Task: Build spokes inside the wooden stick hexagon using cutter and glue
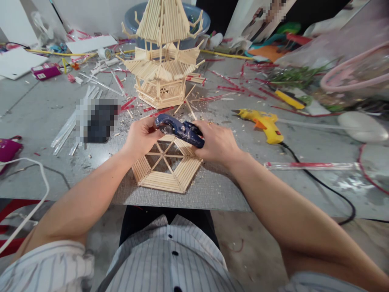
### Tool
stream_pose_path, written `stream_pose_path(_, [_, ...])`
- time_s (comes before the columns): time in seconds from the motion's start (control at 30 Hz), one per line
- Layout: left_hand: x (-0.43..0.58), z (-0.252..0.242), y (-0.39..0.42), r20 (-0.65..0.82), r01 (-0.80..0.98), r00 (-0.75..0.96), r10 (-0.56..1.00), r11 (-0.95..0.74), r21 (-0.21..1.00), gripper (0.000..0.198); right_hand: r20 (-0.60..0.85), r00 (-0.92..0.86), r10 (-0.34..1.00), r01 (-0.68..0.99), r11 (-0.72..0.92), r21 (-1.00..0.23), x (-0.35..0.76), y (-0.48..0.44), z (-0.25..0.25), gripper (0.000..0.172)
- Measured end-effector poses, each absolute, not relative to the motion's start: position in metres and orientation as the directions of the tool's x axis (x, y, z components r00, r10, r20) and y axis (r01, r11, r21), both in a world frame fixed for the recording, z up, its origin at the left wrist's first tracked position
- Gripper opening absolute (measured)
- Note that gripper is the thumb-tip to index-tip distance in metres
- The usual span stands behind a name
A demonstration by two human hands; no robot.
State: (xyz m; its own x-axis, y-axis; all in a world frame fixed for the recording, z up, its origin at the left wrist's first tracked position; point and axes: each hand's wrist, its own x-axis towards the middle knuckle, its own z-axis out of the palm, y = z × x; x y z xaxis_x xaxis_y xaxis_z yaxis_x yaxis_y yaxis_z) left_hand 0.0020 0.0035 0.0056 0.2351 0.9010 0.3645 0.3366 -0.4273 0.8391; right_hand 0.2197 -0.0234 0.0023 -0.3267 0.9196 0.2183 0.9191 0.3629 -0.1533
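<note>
The person is holding a blue cutter (180, 130) in both hands just above the near part of the grey table (45, 109). The right hand (217, 142) is clenching around the cutter's handle end, with the fingers wrapping over the top. The left hand (141, 136) is closing on the cutter's rounded head, the thumb pressing against it; whether anything small is sitting in the blades cannot be told. The cutter is lying tilted between the two hands, its head higher and to the left, its handles lower and to the right. Directly beneath it, a hexagonal stick frame (166, 168) is lying flat on the table, its far edge hidden under the tool and the knuckles, its near edge close to the table's rim. Behind the hands, a stick tower (162, 56) is standing upright. To the right, well apart from the right hand, a yellow glue gun (263, 122) is lying on its side with its black cord (322, 182) trailing toward the table edge, and a clear glue stick (310, 165) is lying near it.
</note>
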Motion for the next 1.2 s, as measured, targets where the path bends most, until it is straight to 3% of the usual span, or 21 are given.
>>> stream_pose_path(0.77, [0.0022, 0.0033, 0.0037, 0.436, 0.35, 0.217, 0.873, -0.486, 0.8, 0.011, 0.191, -0.338, 0.921, 0.918, 0.368, -0.151, 0.2181, -0.0229, 0.004, 0.062])
stream_pose_path(1.2, [0.0014, 0.0042, 0.0041, 0.389, 0.309, 0.206, 0.898, -0.437, 0.845, 0.006, 0.123, -0.287, 0.95, 0.941, 0.303, -0.148, 0.2168, -0.0251, 0.0086, 0.054])
